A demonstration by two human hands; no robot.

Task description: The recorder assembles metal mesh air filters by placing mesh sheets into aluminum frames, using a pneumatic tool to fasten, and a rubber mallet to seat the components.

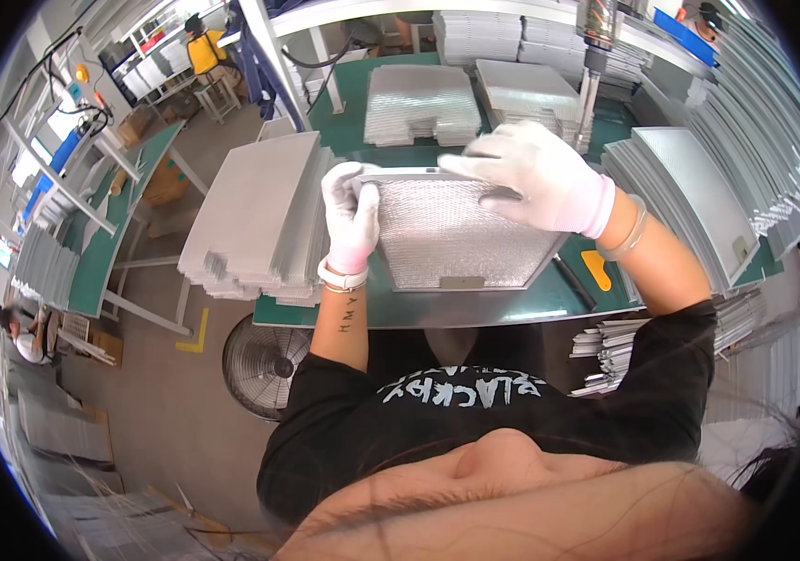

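The left hand [351,220] covers the panel's [456,238] upper left corner; the right hand [535,178] hides its upper right. A fan [255,366] is partly behind the left arm. A distant person in yellow [204,51] is too small for detail.

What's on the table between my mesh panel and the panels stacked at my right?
A black stick-like tool, nearer the mesh panel, then a flat yellow tool, as the head view shows.

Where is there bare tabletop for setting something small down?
A narrow strip of green tabletop shows between the mesh panel and the near edge, left of the black tool. Crowded: beside the yellow tool and at the left stack, right stack and back stacks.
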